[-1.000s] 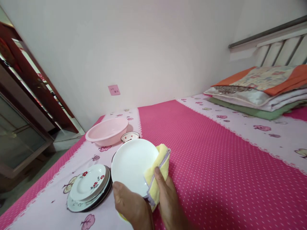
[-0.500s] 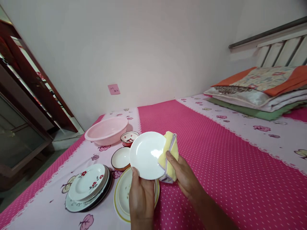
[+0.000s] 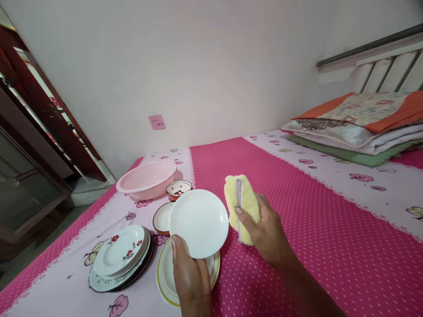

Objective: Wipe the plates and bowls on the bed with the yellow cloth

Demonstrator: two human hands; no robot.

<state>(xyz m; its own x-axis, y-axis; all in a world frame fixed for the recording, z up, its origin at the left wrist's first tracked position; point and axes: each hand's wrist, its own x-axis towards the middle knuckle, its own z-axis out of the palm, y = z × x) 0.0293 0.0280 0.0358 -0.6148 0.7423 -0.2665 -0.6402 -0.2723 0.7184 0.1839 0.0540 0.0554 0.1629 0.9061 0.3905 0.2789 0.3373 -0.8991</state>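
A plain white plate point(image 3: 200, 222) is tilted up in my left hand point(image 3: 191, 277), thumb on its lower left rim and the other fingers behind it. My right hand point(image 3: 269, 231) grips a folded yellow cloth point(image 3: 243, 207) with a purple stitched edge, just right of the plate and apart from it. Under my left hand lie yellow-rimmed plates point(image 3: 161, 277), partly hidden by the hand and the white plate. A shallow bowl with a dark rim point(image 3: 161, 218) shows behind the white plate's left edge, and a smaller red patterned bowl point(image 3: 179, 189) sits farther back.
To the left stands a stack of plates, with a red-flowered plate point(image 3: 120, 251) on top. A pink basin point(image 3: 147, 178) is behind it near the wall. Folded bedding and pillows point(image 3: 360, 119) lie at the far right of the bed, which has a pink dotted sheet point(image 3: 313, 211).
The cloth has come off the plate's right edge and moved right with my right hand. My left hand has shifted the plate slightly left and down.
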